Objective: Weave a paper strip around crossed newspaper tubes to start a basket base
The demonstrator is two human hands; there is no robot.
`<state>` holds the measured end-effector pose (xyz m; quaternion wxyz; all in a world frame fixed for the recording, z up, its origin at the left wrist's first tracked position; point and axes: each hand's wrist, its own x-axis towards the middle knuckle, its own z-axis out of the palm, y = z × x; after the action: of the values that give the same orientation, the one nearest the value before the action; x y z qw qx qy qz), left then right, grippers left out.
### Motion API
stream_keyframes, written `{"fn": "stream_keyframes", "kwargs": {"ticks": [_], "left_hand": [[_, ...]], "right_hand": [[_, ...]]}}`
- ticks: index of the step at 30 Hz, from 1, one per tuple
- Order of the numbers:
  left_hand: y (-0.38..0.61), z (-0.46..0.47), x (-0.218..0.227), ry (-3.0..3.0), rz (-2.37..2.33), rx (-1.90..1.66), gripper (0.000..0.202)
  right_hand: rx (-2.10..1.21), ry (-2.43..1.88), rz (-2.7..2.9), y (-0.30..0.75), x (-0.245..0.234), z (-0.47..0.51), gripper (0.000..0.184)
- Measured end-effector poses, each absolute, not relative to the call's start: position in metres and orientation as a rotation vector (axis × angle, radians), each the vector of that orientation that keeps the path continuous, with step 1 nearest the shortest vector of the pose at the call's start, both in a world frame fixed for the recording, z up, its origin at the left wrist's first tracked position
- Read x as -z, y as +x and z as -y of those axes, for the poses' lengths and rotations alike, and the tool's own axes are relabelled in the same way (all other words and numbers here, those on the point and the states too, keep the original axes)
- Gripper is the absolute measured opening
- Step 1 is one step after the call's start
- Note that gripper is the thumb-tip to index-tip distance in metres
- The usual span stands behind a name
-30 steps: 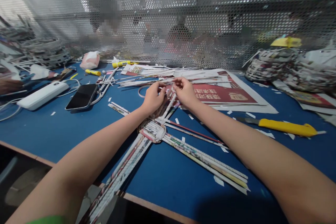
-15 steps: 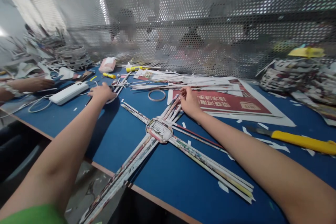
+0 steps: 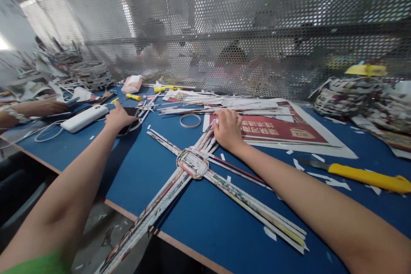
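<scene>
A cross of rolled newspaper sticks (image 3: 224, 183) lies on the blue table, bound at its middle by a woven paper ring (image 3: 193, 163). One of its arms reaches past the near table edge. My right hand (image 3: 228, 130) is curled over the far arm of the cross, its fingertips on the stick ends. Off to the left, my left hand (image 3: 118, 117) grips a dark phone (image 3: 127, 127), thumb across the top; part of the phone is hidden under the hand. A white power bank (image 3: 84, 118) with a cable lies just left of that hand.
A tape ring (image 3: 190, 121), loose paper sticks (image 3: 218, 110) and a red printed sheet (image 3: 289, 130) lie beyond the cross. A yellow cutter (image 3: 366, 176) is at right. Woven baskets (image 3: 346, 96) stand by the perforated screen (image 3: 205, 30). Another person's hand (image 3: 48, 108) is far left.
My left hand has shifted slightly left, and the phone now shows beneath it. The fingers of my right hand have come down over the stick ends. The camera view has tilted slightly.
</scene>
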<state>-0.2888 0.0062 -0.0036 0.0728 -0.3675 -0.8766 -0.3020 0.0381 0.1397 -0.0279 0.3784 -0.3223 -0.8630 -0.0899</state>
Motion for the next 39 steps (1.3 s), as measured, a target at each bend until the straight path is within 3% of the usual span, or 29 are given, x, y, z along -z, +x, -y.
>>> {"fn": "stream_keyframes", "kwargs": {"ticks": [3,6,9,13,16,27,33,37,39], "left_hand": [[-0.266,-0.005,-0.011,-0.978,2.648,0.720,0.074],[-0.233,-0.009,-0.035,-1.140,2.566,0.833,0.067],[-0.198,-0.017,-0.054,-1.325,2.534,0.940,0.066],[-0.157,-0.030,-0.057,-1.516,2.439,1.115,0.073],[-0.137,-0.035,-0.052,-1.574,2.337,1.138,0.074],[-0.168,-0.018,-0.052,-1.333,2.257,0.861,0.105],[-0.199,0.004,-0.064,-0.918,2.101,0.816,0.094],[-0.192,0.027,-0.082,-0.774,1.925,1.005,0.087],[-0.178,0.035,-0.092,-0.874,1.976,1.280,0.079]], "right_hand": [[0.197,-0.666,2.216,0.038,0.021,-0.136,0.023],[-0.061,-0.411,2.277,0.036,0.010,-0.128,0.019],[-0.597,-0.356,2.339,0.030,0.002,-0.115,0.021],[-1.648,-0.411,2.144,0.024,-0.001,-0.096,0.053],[-2.014,-0.405,1.914,0.023,-0.002,-0.087,0.060],[-2.026,-0.491,1.925,0.022,0.006,-0.093,0.044],[-1.986,-0.519,1.934,0.020,0.008,-0.091,0.033],[-1.920,-0.491,1.975,0.019,0.012,-0.095,0.031],[-1.871,-0.462,2.021,0.019,0.013,-0.096,0.034]]}}
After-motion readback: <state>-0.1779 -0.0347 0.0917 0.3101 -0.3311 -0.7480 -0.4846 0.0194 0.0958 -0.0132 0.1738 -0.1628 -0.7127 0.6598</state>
